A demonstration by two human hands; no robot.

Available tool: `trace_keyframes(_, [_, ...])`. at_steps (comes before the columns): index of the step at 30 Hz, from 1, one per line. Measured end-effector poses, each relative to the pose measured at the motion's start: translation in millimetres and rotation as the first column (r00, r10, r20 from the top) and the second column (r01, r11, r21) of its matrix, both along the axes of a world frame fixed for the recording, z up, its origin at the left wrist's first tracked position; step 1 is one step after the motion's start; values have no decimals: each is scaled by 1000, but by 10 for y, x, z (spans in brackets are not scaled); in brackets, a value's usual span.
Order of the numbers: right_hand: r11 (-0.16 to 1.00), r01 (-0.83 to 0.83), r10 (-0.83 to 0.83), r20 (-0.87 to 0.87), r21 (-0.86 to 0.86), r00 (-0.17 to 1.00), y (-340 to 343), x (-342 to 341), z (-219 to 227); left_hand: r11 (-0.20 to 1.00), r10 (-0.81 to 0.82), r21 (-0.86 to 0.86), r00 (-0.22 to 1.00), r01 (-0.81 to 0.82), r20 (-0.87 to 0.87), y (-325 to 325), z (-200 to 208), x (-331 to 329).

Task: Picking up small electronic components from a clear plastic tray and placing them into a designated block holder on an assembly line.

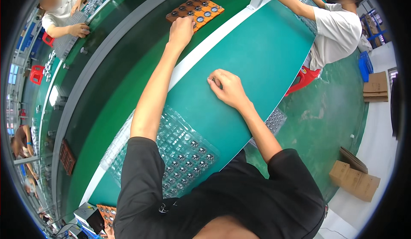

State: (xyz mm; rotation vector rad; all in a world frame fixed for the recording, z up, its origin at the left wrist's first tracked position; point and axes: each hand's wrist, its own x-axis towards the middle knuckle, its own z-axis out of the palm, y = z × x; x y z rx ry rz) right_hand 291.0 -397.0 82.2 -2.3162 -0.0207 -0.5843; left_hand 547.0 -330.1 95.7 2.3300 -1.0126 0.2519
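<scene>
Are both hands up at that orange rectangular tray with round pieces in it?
No, only the left hand is at the tray; the right hand is over the smooth green tabletop.

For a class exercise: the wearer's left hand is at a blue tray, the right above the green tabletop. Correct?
One colour is wrong: the head view shows the left hand at an orange tray, not blue; the right hand above the green tabletop.

A black short-sleeved shirt (261,200) bears a small white print (162,207)
</scene>
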Motion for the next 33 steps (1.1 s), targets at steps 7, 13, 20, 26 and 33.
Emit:
trace_keyframes(7, [1000, 11, -11, 10, 12, 1000, -8, -8, -19, 982, 13, 182, 978, -52, 210, -52, 16, -96])
trace_keyframes(13, [1000, 4, -4, -22, 21, 1000, 35, -10, 5, 958, 19, 276, 979, -76, 205, 78, -23, -77])
trace_keyframes(20, [1000, -21, 21, 53, -7, 998, 23, 21, -102, 985, 47, -169, 985, -18, 164, 555, -133, -129])
trace_keyframes(26, [937, 79, -68, -43, 339, 997, -82, 43, -112, 968, 8, -250, 999, -18, -38, 1492, 427, -877])
trace_keyframes(33, [954, 55, -37, -67, 296, 997, -359, 1023, 194, 998, 46, -30, 979, -53, -197, 2473, 460, -2097])
